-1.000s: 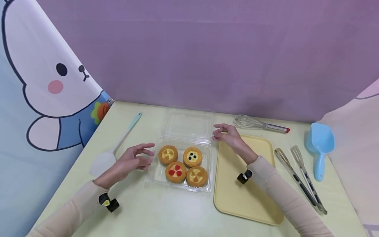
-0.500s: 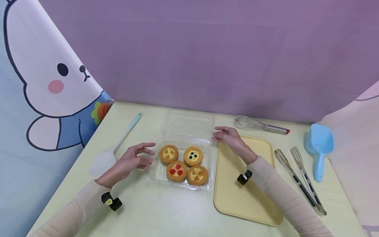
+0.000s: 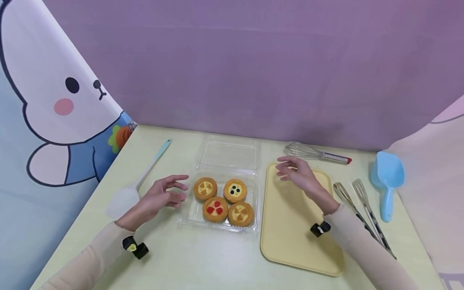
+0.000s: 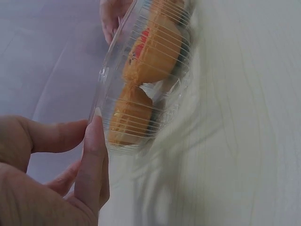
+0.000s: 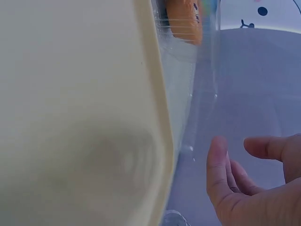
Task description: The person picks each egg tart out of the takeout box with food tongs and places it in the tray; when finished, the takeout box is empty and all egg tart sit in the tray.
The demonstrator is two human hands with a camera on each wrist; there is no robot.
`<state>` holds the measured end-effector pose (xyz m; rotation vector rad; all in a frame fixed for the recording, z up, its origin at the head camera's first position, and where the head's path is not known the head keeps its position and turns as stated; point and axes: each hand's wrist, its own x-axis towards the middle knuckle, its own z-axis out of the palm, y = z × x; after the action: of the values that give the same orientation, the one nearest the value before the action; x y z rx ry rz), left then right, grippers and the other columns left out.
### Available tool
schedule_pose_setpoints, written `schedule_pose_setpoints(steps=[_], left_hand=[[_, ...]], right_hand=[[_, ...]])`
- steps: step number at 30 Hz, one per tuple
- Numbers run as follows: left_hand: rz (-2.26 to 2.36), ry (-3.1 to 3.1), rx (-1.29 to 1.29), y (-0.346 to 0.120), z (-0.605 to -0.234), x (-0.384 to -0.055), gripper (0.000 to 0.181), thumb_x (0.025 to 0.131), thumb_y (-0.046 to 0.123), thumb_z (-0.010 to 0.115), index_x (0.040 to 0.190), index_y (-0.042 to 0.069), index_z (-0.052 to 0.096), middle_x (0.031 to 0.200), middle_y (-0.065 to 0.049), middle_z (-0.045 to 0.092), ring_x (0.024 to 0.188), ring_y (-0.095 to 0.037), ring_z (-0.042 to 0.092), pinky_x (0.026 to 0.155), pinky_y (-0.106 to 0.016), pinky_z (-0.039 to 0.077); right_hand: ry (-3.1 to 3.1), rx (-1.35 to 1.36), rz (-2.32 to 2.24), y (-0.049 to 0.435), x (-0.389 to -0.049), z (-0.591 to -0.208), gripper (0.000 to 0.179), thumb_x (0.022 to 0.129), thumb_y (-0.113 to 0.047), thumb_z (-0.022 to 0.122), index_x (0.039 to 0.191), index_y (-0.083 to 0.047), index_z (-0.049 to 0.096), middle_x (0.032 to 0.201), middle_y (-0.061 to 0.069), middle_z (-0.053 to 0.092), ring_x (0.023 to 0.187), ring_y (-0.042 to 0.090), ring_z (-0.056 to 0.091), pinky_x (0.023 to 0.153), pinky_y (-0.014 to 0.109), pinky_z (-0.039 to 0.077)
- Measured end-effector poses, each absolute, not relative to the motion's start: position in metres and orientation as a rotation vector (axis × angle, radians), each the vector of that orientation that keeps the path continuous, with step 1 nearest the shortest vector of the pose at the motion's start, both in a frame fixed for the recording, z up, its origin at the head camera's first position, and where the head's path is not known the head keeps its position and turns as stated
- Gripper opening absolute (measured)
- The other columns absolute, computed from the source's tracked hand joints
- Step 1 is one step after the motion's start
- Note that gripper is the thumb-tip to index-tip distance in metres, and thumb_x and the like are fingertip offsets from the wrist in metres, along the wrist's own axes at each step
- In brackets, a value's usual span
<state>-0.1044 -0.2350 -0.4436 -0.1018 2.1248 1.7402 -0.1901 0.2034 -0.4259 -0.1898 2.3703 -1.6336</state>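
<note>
A clear plastic clamshell box (image 3: 192,219) stands on the table with its lid (image 3: 229,153) folded back. Several small round tarts lie in its base, among them a tart with red pieces (image 3: 215,209) and one with dark dots (image 3: 235,190). My left hand (image 3: 159,197) is at the box's left rim, its fingers relaxed and parted in the head view. Whether the fingertips touch the rim, I cannot tell. My right hand (image 3: 299,175) hovers over the far part of a yellow tray (image 3: 290,241), fingers loosely bent around nothing, apart from the box.
Left of the box lies a white spatula (image 3: 123,199) with a pale green handle. A whisk (image 3: 315,153) is behind the tray. Metal tongs (image 3: 369,217) and a blue scoop (image 3: 388,177) lie at the right. A purple cloth (image 3: 253,80) hangs along the back edge.
My right hand has moved right, from beside the box's right edge to over the tray. The left hand, box and tarts have hardly moved.
</note>
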Motion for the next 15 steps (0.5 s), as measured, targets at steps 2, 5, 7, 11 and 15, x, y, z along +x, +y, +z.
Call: schedule_pose_setpoints(steps=[2, 5, 7, 11, 15], left_hand=[[1.738, 2.124, -0.101, -0.234, -0.443, -0.106, 0.068, 0.096, 0.001, 0.067, 0.158, 0.006, 0.041, 0.132, -0.023, 0.058, 0.087, -0.01, 0.068, 0.073, -0.025, 0.062], [1.735, 2.122, -0.102, -0.233, -0.444, -0.108, 0.068, 0.096, 0.001, 0.067, 0.158, 0.006, 0.041, 0.131, -0.022, 0.059, 0.089, -0.01, 0.069, 0.074, -0.026, 0.063], [1.737, 2.118, -0.1, -0.233, -0.445, -0.108, 0.068, 0.095, 0.0, 0.067, 0.158, 0.006, 0.042, 0.132, -0.024, 0.058, 0.089, -0.01, 0.069, 0.075, -0.026, 0.063], [1.731, 2.118, -0.079, -0.236, -0.446, -0.109, 0.067, 0.096, 0.002, 0.067, 0.158, 0.006, 0.042, 0.132, -0.023, 0.058, 0.09, -0.009, 0.069, 0.077, -0.027, 0.064], [1.728, 2.122, -0.062, -0.24, -0.447, -0.11, 0.066, 0.097, 0.003, 0.066, 0.158, 0.006, 0.041, 0.127, -0.015, 0.061, 0.091, -0.008, 0.07, 0.078, -0.027, 0.064]], right_hand=[[2.43, -0.209, -1.616, 0.216, -0.181, -0.421, 0.043, 0.105, -0.012, 0.058, 0.143, 0.007, 0.053, 0.132, 0.036, 0.06, 0.091, 0.006, 0.072, 0.085, 0.032, 0.064], [2.538, -0.239, -1.58, 0.237, -0.167, -0.414, 0.039, 0.104, -0.01, 0.06, 0.14, 0.006, 0.056, 0.127, 0.036, 0.063, 0.087, -0.003, 0.07, 0.08, 0.028, 0.064], [2.618, -0.259, -1.546, 0.251, -0.157, -0.41, 0.037, 0.103, -0.009, 0.061, 0.138, 0.005, 0.059, 0.123, 0.034, 0.065, 0.086, -0.005, 0.069, 0.077, 0.025, 0.063], [2.806, -0.304, -1.413, 0.279, -0.137, -0.406, 0.034, 0.103, -0.009, 0.063, 0.134, 0.002, 0.062, 0.118, 0.029, 0.07, 0.084, -0.01, 0.067, 0.071, 0.021, 0.062], [2.988, -0.289, -1.256, 0.305, -0.121, -0.411, 0.031, 0.101, -0.013, 0.067, 0.13, -0.001, 0.066, 0.115, 0.025, 0.073, 0.086, -0.017, 0.062, 0.07, 0.011, 0.056]])
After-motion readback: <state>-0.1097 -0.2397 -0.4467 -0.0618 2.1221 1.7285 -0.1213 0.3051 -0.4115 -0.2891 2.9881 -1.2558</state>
